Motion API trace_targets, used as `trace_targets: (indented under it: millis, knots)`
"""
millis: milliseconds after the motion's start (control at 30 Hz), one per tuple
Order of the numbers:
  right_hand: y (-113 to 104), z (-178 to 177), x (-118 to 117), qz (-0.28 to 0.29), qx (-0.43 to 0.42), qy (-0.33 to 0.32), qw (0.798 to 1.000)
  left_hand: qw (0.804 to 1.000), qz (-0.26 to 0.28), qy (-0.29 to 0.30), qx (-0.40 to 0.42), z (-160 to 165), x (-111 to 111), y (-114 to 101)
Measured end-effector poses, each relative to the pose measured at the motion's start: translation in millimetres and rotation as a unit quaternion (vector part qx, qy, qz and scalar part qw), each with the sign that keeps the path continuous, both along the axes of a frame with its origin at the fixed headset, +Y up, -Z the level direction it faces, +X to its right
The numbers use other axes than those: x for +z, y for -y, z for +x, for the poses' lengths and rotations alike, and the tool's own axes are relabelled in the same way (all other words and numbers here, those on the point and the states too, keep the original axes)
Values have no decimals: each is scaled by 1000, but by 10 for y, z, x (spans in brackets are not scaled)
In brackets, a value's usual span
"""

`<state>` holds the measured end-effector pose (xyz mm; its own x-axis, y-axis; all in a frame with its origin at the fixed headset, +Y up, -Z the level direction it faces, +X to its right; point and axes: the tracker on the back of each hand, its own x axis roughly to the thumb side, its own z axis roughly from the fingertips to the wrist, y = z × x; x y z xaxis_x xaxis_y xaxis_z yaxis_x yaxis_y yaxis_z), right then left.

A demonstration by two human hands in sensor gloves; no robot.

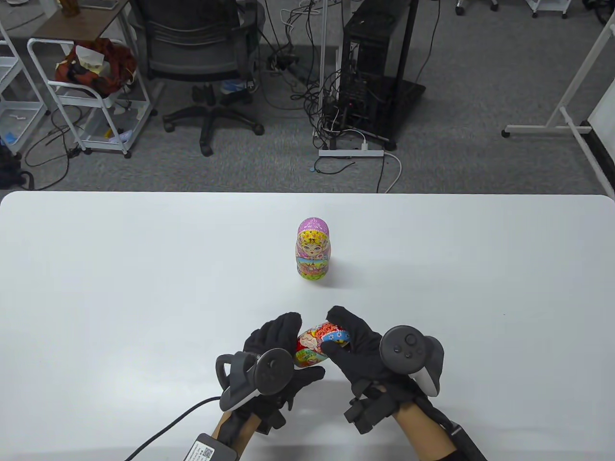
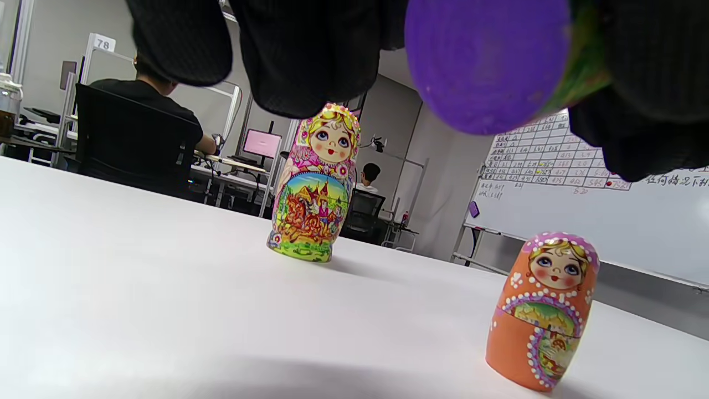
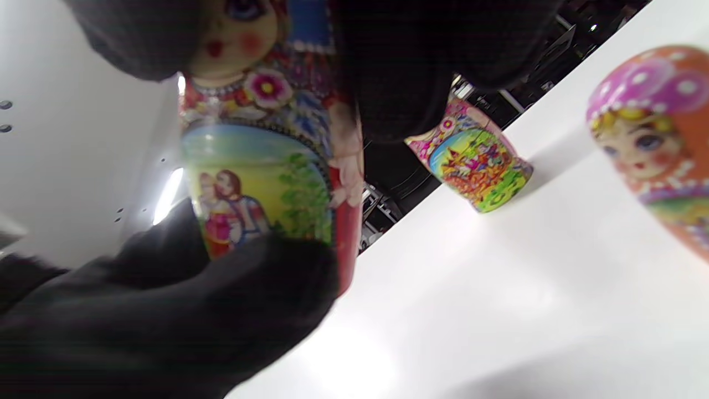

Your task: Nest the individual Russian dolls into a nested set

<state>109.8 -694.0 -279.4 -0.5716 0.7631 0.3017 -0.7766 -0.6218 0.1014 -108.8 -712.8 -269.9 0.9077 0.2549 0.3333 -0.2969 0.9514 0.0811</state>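
Both hands hold a red doll [image 1: 319, 343] tilted just above the table's near middle. My left hand [image 1: 293, 350] grips its lower part; its purple base [image 2: 487, 61] shows in the left wrist view. My right hand [image 1: 338, 336] grips its head end, and the doll's painted front [image 3: 260, 166] fills the right wrist view. A pink doll [image 1: 313, 249] stands upright and closed at the table's middle; it also shows in the left wrist view [image 2: 316, 188] and the right wrist view [image 3: 476, 166]. A smaller orange doll [image 2: 545, 310] stands closed near my hands, also in the right wrist view [image 3: 653, 144]. It is hidden in the table view.
The white table [image 1: 120, 288] reaches from the left edge of the view to the right. Beyond its far edge are an office chair [image 1: 202, 62], a computer tower [image 1: 375, 62] with cables, and a white cart [image 1: 91, 86].
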Motion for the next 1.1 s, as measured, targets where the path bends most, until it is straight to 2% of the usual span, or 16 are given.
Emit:
trace_targets:
  millis: [167,300,633,1100]
  knots:
    - [-2,-35,17,4,3,-15,1000,1000,-11,9,20,-13,-5,4]
    - [-6,-32,12,2,-1,-17,1000,999,12,9,47,-29,2,-26]
    - [-9,-30,21,13,23,1,1000,1000,-5,11,24,-13,-9,-23]
    - [-9,-62,44,32,42,15,998,1000,13,1,10,-24,-22,-25]
